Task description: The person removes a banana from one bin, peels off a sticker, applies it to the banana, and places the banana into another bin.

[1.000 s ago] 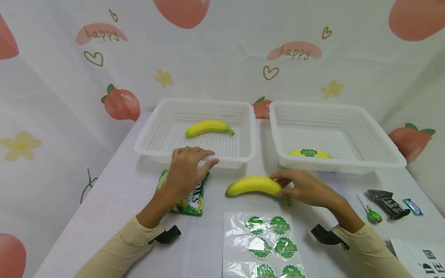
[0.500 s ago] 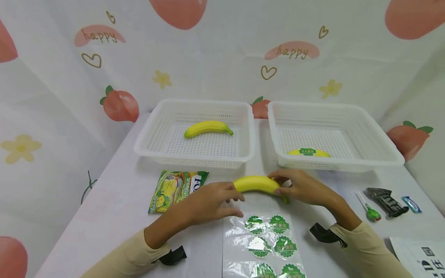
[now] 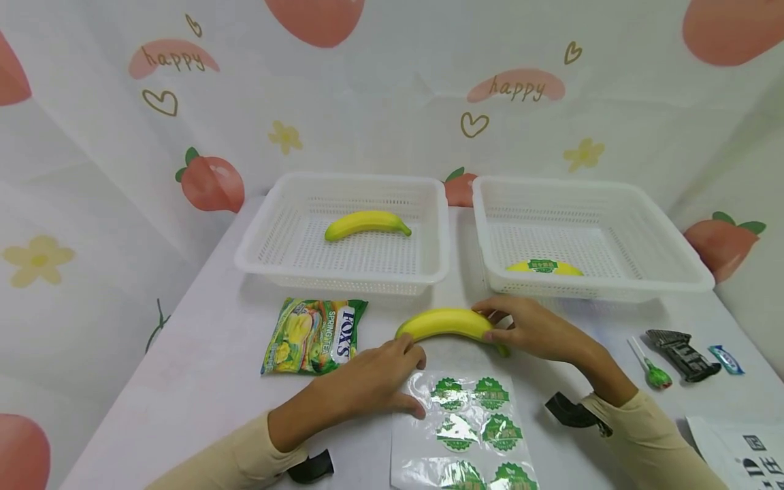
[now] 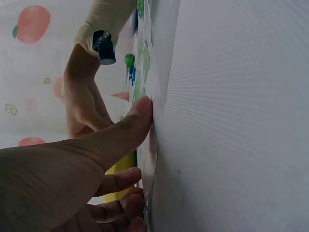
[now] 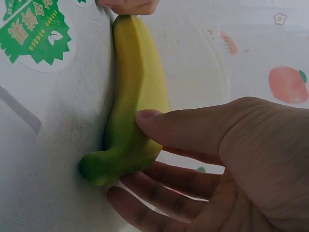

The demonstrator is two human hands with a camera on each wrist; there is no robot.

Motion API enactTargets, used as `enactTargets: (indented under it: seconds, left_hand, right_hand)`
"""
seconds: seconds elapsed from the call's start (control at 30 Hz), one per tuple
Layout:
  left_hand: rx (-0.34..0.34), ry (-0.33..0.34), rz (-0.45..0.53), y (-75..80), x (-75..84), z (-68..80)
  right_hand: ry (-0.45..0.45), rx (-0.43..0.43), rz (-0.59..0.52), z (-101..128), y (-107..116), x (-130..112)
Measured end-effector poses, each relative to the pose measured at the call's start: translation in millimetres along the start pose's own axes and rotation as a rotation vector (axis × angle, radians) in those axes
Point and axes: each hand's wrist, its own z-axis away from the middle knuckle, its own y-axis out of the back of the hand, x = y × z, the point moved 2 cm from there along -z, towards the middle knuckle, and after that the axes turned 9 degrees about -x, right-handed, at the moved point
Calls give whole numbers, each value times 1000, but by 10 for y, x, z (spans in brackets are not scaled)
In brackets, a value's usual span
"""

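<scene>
The left hand (image 3: 373,381) no longer rests at the front rim of the left basket (image 3: 269,269), above the candy bag (image 3: 315,335). It now lies nearer the person than the loose banana (image 3: 444,323), with its thumb pressed on the upper left corner of the sticker sheet (image 3: 465,429) and its fingertips at that banana's left end. The candy bag, covered by the hand a second ago, shows in full. The banana's left tip, hidden half a second ago, is in sight again.

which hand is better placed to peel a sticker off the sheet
Left, probably: the left hand already rests on the sticker sheet edge, while the right hand is busy holding the banana.
</scene>
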Motion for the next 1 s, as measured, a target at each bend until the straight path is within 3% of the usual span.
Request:
enactTargets:
  seconds: [0.27, 0.37, 0.53, 0.63, 0.73, 0.87, 1.0]
  left_hand:
    - [42, -20, 3, 30, 4, -6]
    - [42, 0, 65, 36, -11, -31]
    - [-18, 59, 347, 61, -79, -77]
    - [-51, 44, 492, 82, -131, -89]
    - [-77, 32, 605, 107, -186, -99]
    - [-120, 55, 794, 141, -246, -101]
    - [-157, 80, 995, 150, -275, -100]
  right_hand:
    - [-2, 63, 42, 59, 40, -84]
    - [14, 106, 100, 83, 42, -148]
    - [140, 151, 151, 85, -16, -289]
    - [232, 149, 132, 85, -74, -378]
    - [290, 94, 84, 87, -139, -454]
    - [283, -14, 34, 91, -213, -524]
    - [244, -67, 42, 91, -251, -563]
